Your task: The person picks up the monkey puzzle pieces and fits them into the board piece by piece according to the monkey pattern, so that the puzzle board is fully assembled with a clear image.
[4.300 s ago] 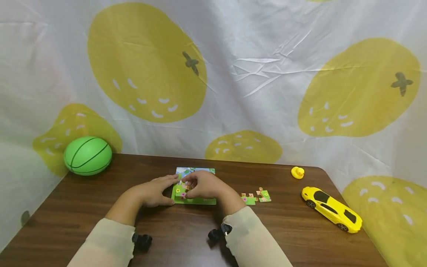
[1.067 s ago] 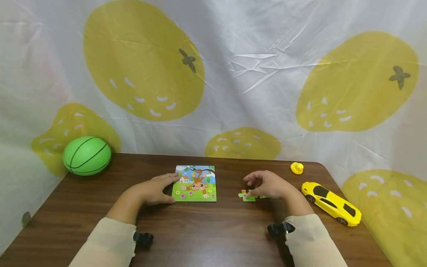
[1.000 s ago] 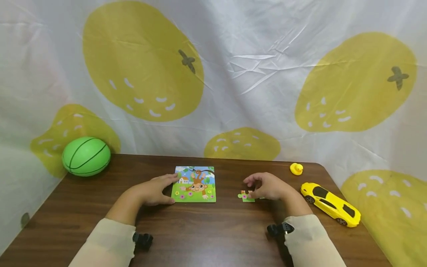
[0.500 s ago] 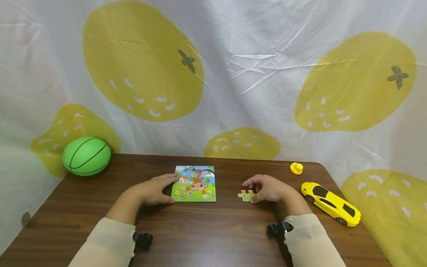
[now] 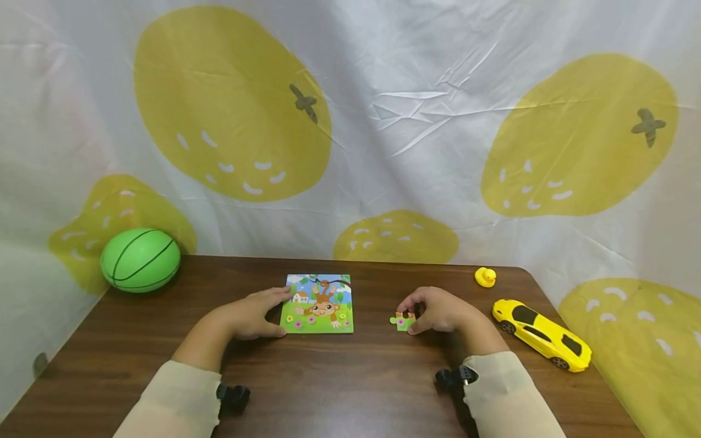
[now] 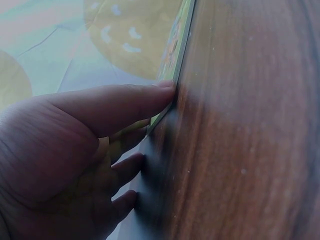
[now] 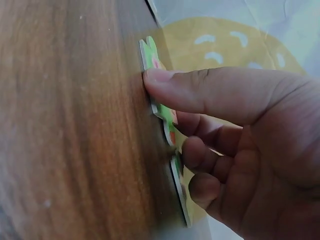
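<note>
A square monkey puzzle board (image 5: 312,313) lies flat on the table in the head view. My left hand (image 5: 253,313) rests at its left side, thumb at the near corner and fingertips on the upper left edge; the left wrist view shows the thumb (image 6: 125,102) against the board's edge. To the right, my right hand (image 5: 438,313) pinches a green and orange puzzle piece (image 5: 402,323) between thumb and index finger. In the right wrist view that piece (image 7: 149,56) is at the thumb tip, and a second puzzle piece (image 7: 176,175) lies under the curled fingers, hidden in the head view.
A yellow toy car (image 5: 542,334) stands right of my right hand, with a yellow rubber duck (image 5: 485,277) behind it. A green ball (image 5: 140,260) sits at the back left corner. A fruit-print curtain (image 5: 378,170) hangs behind the brown table (image 5: 339,389).
My right hand has moved from over the board to the loose pieces on the right, and its index finger has come down to the piece. My left hand has stayed at the board's edge.
</note>
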Motion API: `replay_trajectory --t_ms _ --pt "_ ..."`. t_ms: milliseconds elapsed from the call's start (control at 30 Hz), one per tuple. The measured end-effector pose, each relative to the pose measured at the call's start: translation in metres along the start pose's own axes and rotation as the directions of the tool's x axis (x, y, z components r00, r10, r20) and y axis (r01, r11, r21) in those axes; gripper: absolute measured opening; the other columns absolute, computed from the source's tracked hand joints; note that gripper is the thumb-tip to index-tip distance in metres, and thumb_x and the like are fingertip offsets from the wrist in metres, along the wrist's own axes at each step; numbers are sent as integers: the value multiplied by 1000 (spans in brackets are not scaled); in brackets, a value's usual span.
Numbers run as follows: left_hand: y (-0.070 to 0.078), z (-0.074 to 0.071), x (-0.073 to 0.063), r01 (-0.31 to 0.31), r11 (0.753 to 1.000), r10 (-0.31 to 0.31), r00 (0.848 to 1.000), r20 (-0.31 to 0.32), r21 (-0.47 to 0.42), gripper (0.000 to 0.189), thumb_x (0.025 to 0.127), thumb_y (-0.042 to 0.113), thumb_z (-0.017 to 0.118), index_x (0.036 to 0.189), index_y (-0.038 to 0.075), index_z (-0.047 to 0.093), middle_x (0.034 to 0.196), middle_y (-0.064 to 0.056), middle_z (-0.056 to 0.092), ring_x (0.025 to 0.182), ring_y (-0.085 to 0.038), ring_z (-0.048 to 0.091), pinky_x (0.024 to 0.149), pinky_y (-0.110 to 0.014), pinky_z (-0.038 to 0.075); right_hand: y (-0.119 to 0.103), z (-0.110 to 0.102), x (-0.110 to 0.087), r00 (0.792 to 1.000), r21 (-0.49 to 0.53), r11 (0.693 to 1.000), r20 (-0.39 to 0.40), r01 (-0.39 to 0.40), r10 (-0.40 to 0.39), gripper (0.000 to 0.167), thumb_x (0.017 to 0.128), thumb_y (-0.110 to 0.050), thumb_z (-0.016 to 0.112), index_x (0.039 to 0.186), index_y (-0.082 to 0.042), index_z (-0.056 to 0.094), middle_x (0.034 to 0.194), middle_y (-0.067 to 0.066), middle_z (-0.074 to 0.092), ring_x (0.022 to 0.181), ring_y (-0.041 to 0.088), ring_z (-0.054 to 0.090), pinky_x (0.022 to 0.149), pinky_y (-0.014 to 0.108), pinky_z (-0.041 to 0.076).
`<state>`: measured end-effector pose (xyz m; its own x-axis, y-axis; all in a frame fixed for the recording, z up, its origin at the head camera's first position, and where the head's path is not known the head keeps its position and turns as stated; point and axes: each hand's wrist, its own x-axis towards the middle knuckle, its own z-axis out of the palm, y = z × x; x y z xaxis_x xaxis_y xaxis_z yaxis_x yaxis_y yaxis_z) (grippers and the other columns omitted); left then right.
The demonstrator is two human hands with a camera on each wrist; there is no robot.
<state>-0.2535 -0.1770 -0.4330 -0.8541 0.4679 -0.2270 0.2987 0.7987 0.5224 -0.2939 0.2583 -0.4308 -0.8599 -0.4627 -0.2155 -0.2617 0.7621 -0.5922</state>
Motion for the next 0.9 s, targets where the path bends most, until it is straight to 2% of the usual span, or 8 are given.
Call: replay_trajectory --t_ms 133,233,433,567,667,900 --pt "0 1 -1 2 1000 -2 1000 0 -1 85 97 34 80 166 10 39 179 -11 28 165 -45 22 130 -68 26 -2 1 0 1000 11 1000 -26 -14 14 39 76 -11 97 110 -19 80 100 -1 71 94 17 60 82 31 53" --pt "0 2 0 6 1000 -6 1000 2 -3 85 97 35 80 166 10 39 179 -10 28 165 -44 22 130 -68 26 -4 1 0 999 22 1000 -44 -2 3 36 78 -9 95 109 -18 80 95 -1 71 90 17 60 78 31 52" --pt "0 3 -1 9 1000 -9 1000 -1 -9 85 96 35 80 166 10 39 179 -11 28 165 -45 22 130 -68 25 -12 4 3 997 12 999 -57 47 -46 21 90 -10 85 106 -23 82 92 -6 73 90 14 62 80 31 51" --pt "0 2 0 11 1000 -11 1000 0 -13 85 96 35 80 167 11 39 179 -10 27 165 -45 22 130 -69 25 -22 6 8 994 2 995 -52 98 -98 19 95 -14 81 109 -26 82 97 -9 77 92 13 63 84 30 52" --pt "0 1 0 13 1000 -13 1000 2 -11 85 96 35 80 167 12 39 179 -10 27 165 -45 21 130 -69 25 -33 8 12 992 68 990 -46 123 -120 20 97 -16 80 114 -24 82 99 -7 78 90 13 64 80 29 55" --pt "-1 0 1 16 1000 -16 1000 5 -7 85 96 35 80 167 12 38 179 -10 26 166 -45 20 130 -69 24 -64 18 33 986 215 962 -46 169 -162 23 96 -11 78 119 -17 82 92 -2 76 78 13 66 73 32 58"
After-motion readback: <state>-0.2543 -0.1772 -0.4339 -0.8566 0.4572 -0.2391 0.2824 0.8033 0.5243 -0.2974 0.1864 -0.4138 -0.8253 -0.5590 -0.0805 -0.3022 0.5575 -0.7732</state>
